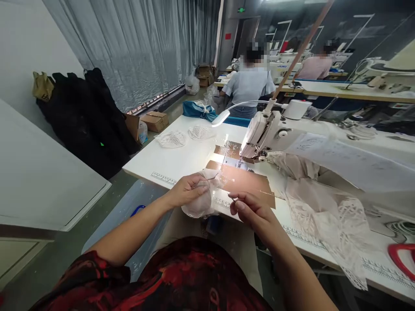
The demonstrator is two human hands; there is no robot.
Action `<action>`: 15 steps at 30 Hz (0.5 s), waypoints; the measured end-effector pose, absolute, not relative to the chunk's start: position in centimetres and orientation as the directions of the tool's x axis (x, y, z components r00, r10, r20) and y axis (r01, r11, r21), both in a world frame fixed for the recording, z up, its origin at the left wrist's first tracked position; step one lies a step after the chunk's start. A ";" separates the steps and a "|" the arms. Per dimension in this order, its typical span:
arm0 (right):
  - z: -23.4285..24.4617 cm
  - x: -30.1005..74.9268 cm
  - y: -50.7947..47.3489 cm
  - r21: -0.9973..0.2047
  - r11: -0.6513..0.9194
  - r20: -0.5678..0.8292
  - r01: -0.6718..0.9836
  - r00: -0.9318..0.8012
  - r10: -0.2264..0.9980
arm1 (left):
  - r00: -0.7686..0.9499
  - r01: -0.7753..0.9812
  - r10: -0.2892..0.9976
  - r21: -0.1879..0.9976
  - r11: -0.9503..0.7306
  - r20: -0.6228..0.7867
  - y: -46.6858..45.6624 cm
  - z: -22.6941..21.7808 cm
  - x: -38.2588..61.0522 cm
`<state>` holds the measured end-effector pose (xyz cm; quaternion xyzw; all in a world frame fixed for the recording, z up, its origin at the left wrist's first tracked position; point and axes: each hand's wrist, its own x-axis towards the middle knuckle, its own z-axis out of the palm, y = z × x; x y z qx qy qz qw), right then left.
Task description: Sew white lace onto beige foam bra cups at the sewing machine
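My left hand (189, 190) is closed on a sheer white piece of fabric (198, 205), which hangs over the table's front edge. A thin dark sliver shows at its fingertips, too small to name. To the right, my right hand (248, 209) pinches a small thin dark tool (231, 197), its tip pointing toward the fabric. Just beyond both hands lies a brown cardboard sheet (249, 183), in front of the needle of a white sewing machine (259, 134). Two white lace pieces, a left one (171, 139) and a right one (200, 132), lie flat on the table.
The white table (142, 160) has ruler marks along its front edge. Gathered lace fabric (327, 216) spills over that edge at right, near a red handle (402, 259). A lamp (221, 118) lights the needle. A blue bundle (198, 110) rests at the far edge; people sit beyond.
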<state>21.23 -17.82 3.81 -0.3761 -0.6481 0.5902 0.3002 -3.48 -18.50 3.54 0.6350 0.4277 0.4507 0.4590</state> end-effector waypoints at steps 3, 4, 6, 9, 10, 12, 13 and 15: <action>4.2 19.1 -17.4 -0.993 -0.008 -0.076 0.119 -0.580 0.811 | 0.275 0.189 0.936 0.942 -0.278 0.221 -19.2 3.6 -3.8; 4.2 18.6 -17.2 -0.993 -0.011 -0.079 0.117 -0.595 0.800 | 0.302 0.194 0.924 0.933 -0.302 0.236 -19.4 3.8 -3.8; 4.2 17.7 -16.8 -0.993 -0.002 -0.075 0.117 -0.622 0.779 | 0.360 0.197 0.897 0.919 -0.342 0.256 -19.4 4.1 -3.8; 4.2 17.0 -16.4 -0.995 0.020 -0.050 0.099 -0.653 0.756 | 0.416 0.212 0.875 0.909 -0.359 0.248 -19.1 4.4 -4.1; 4.2 16.8 -16.3 -0.996 0.021 -0.043 0.089 -0.661 0.749 | 0.426 0.232 0.872 0.903 -0.362 0.240 -18.9 4.3 -4.2; 4.1 16.6 -16.0 -0.998 0.017 -0.032 0.067 -0.667 0.744 | 0.447 0.277 0.865 0.884 -0.376 0.227 -18.4 4.2 -4.3; 4.1 16.4 -15.9 -0.998 0.015 -0.029 0.060 -0.667 0.744 | 0.462 0.293 0.858 0.875 -0.385 0.223 -18.1 4.1 -4.3; 3.9 16.2 -15.6 -0.998 0.019 -0.020 0.053 -0.654 0.756 | 0.490 0.310 0.845 0.863 -0.399 0.214 -17.5 4.0 -4.2</action>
